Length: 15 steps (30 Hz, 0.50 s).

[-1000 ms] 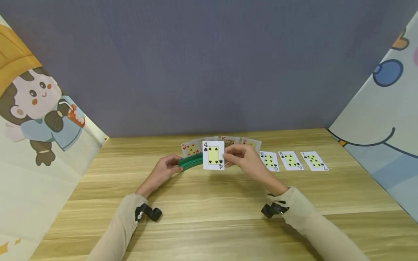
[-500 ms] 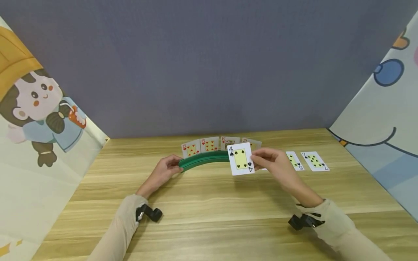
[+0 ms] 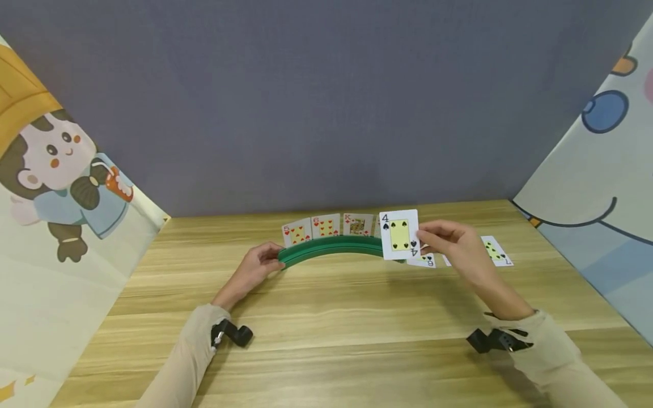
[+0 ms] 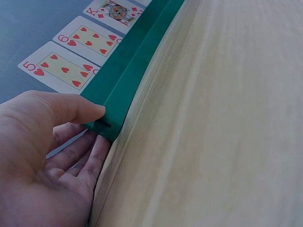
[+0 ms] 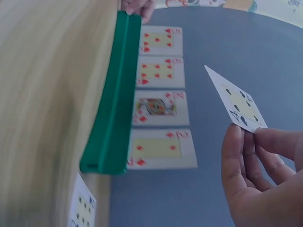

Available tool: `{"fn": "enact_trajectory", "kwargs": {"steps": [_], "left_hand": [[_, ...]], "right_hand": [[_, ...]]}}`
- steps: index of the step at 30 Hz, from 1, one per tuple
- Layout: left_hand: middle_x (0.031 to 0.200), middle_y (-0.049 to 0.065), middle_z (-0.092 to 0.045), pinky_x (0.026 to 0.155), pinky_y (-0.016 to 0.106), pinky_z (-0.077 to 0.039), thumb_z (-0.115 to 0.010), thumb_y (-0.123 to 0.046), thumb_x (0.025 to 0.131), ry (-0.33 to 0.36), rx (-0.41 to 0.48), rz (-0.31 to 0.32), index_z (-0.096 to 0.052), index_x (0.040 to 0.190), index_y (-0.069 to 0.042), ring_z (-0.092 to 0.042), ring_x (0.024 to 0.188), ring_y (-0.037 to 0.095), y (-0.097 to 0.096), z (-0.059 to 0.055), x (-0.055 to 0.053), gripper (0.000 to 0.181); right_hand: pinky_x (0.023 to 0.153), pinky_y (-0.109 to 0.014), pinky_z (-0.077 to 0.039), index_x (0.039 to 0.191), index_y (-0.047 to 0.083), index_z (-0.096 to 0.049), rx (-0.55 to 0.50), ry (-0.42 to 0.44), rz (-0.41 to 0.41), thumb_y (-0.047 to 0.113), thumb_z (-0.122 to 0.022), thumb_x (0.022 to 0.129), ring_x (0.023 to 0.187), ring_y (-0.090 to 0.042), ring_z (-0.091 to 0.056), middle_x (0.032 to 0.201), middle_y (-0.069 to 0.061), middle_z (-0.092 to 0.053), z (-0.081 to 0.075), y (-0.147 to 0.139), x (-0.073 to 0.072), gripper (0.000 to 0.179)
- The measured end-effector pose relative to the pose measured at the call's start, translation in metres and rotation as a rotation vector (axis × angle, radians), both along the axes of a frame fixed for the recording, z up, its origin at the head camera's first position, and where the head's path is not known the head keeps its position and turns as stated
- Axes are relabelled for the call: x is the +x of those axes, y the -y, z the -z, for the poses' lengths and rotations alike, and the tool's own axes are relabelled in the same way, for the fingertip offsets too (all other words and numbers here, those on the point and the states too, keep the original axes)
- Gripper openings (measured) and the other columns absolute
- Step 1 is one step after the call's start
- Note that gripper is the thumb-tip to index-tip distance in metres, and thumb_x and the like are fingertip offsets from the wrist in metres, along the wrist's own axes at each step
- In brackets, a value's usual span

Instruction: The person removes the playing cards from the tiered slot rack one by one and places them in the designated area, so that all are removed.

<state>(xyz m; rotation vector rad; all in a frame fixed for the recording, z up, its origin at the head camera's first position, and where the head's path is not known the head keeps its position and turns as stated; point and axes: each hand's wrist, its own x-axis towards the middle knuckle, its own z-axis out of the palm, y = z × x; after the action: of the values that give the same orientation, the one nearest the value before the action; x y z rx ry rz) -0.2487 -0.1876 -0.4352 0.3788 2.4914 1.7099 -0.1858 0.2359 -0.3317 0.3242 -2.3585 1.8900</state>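
Observation:
My left hand [image 3: 255, 266] pinches the left end of a curved green card holder [image 3: 331, 245] between thumb and fingers. In the right wrist view a five of hearts [image 5: 158, 40], six of hearts [image 5: 158, 72], king of diamonds [image 5: 158, 108] and two of diamonds [image 5: 163, 149] stand in a row along the holder, their lower edges hidden by it. My right hand [image 3: 461, 249] holds a four of spades [image 3: 400, 234] by its right edge, face toward the head camera, raised over the holder's right end. That card covers most of the two of diamonds in the head view.
On the wooden table [image 3: 326, 351], right of the holder, a six of spades [image 3: 427, 262] and seven of spades [image 3: 495, 252] lie face up, partly covered. Between them shows a sliver of another card [image 3: 446, 260]. A grey wall [image 3: 326, 113] stands behind; printed panels flank both sides.
My right hand has carried the four of spades rightward along the holder, from left of centre to its right end, uncovering the six of hearts and king. My left hand stays put.

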Motion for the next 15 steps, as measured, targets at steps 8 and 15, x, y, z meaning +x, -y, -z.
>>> {"fn": "enact_trajectory", "kwargs": {"steps": [8, 15], "left_hand": [[0.122, 0.024, -0.062, 0.093, 0.027, -0.054, -0.069, 0.002, 0.088, -0.01, 0.001, 0.001, -0.06, 0.122, 0.006, -0.062, 0.11, 0.034, -0.001, 0.003, -0.003, 0.036], [0.121, 0.027, -0.061, 0.093, 0.028, -0.055, -0.067, 0.006, 0.088, -0.025, -0.007, 0.017, -0.058, 0.121, 0.011, -0.061, 0.11, 0.039, -0.001, 0.003, -0.004, 0.035]], "right_hand": [[0.07, -0.023, -0.059, 0.112, -0.003, -0.07, -0.038, -0.063, 0.054, 0.014, -0.068, 0.095, 0.075, -0.013, -0.069, 0.091, 0.001, -0.073, -0.009, -0.028, -0.004, 0.023], [0.065, -0.023, -0.059, 0.108, -0.007, -0.071, -0.148, -0.134, 0.099, 0.004, -0.068, 0.093, 0.07, -0.013, -0.068, 0.087, -0.001, -0.073, -0.011, -0.06, -0.013, 0.019]]}}
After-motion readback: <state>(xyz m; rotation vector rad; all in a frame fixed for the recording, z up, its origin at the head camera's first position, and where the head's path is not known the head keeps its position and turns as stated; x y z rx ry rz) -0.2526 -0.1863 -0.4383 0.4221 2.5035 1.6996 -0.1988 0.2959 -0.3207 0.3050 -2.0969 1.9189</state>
